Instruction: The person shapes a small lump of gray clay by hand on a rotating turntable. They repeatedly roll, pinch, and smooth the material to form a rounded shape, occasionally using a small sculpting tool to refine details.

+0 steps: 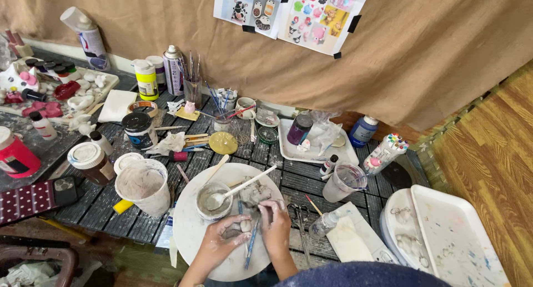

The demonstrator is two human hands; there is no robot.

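Between left hand [217, 243] and right hand [276, 227], clay piece [245, 226].

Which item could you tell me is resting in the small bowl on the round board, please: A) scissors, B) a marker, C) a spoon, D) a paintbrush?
C: a pale spoon leans in the bowl of grey slip, its handle pointing up to the right, just above both hands.
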